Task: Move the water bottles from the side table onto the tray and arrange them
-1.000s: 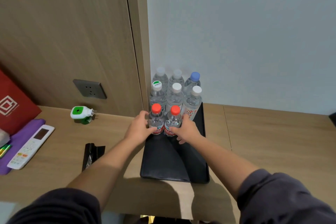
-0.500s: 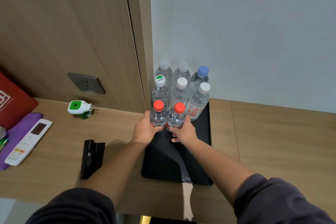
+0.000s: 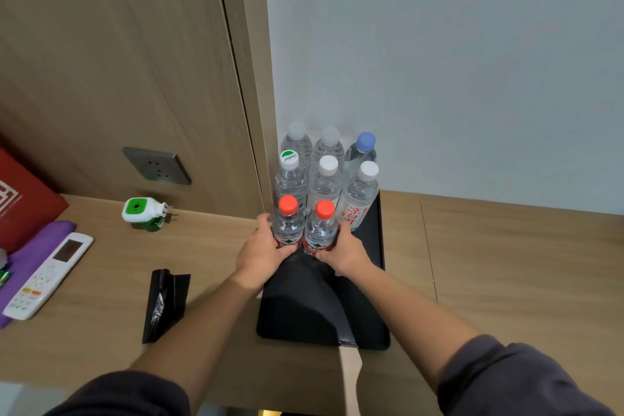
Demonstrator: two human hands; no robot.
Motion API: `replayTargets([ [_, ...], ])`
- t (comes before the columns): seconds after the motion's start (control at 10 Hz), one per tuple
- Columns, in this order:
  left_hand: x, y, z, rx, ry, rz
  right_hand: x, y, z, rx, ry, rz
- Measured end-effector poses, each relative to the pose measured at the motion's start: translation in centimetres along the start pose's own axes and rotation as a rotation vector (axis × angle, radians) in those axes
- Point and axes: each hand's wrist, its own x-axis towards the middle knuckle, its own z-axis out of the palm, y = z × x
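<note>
A black tray (image 3: 368, 321) lies on the wooden table against the wall. Several clear water bottles stand upright in rows at its far end: a back row with a blue-capped bottle (image 3: 363, 152), a middle row with a green-and-white-capped bottle (image 3: 289, 176) and a bottle with red lettering (image 3: 358, 196). In front stand two red-capped bottles side by side. My left hand (image 3: 258, 255) grips the left red-capped bottle (image 3: 287, 223). My right hand (image 3: 344, 252) grips the right red-capped bottle (image 3: 322, 226).
Left of the tray lie a black folded bag (image 3: 165, 304), a green-and-white plug-in device (image 3: 143, 211), a white remote (image 3: 47, 275) on purple cloth (image 3: 27, 257) and a red bag (image 3: 23, 203). A wall socket (image 3: 157, 165) sits above. Bare wooden tabletop (image 3: 506, 263) extends right.
Both hands stay on the two red-capped bottles and have pressed them slightly closer to the middle row. The camera view has shifted a little.
</note>
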Motion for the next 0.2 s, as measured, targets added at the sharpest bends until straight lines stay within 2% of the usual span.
replayTargets([
  [0.1, -0.7, -0.2, -0.5, 0.028, 0.111, 0.076, -1.3, 0.2, -1.6, -0.273, 0.084, -0.097],
  [0.2, -2.0, 0.9, -1.6, 0.158, 0.275, 0.296, -3.2, -0.1, -3.4, -0.507, 0.204, -0.190],
])
